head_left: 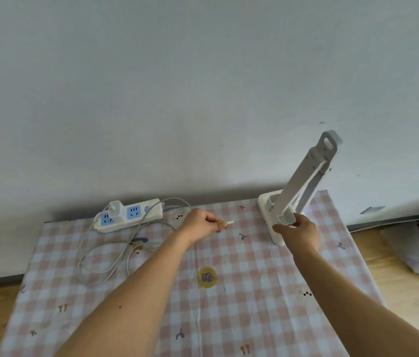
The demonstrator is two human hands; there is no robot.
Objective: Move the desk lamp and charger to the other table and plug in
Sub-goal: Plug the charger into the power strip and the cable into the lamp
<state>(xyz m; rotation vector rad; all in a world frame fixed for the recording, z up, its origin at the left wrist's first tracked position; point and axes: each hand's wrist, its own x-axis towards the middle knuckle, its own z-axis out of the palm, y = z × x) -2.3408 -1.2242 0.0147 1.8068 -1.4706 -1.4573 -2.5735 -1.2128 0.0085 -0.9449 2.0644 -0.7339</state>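
A white desk lamp [306,176] stands at the far right of the table, its arm folded and tilted up toward the wall. My right hand [298,229] grips the front of the lamp's base. My left hand [202,224] pinches the small white connector end of a thin charging cable [230,222], pointing it toward the lamp base, a short gap away. A white charger block [114,208] is plugged into a white power strip [128,215] with blue sockets at the back left. The strip's grey cord [105,264] lies looped on the table.
The table wears a pink and white checked cloth [242,318] with small cartoon prints. A pale wall rises right behind the table. Wooden floor [409,292] shows on both sides, with crumpled paper or plastic [414,251] lying at the right.
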